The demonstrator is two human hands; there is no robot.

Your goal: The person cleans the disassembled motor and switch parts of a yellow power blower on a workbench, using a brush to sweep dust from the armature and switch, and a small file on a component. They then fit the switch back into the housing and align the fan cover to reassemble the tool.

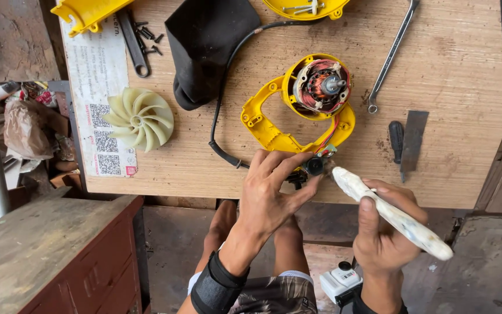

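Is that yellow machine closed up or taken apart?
Taken apart: the yellow housing lies open, its motor windings bare, and the pale fan wheel lies separately.

On the wooden counter (pixel 448 64) lies a yellow housing (pixel 265 125) with a bare motor (pixel 321 86). The left hand (pixel 271 192) pinches a small black part (pixel 314 166) at its edge; the right hand (pixel 387 232) grips a white-handled tool (pixel 390 214) pointing at it. A pale fan wheel (pixel 139 118) lies apart.

A cream fan impeller (pixel 139 118) lies near the workbench's (pixel 448 64) left edge. A black cloth bag (pixel 204 46) and loose black screws (pixel 149 38) sit toward its far edge. A combination wrench (pixel 391 55) lies near the right edge.
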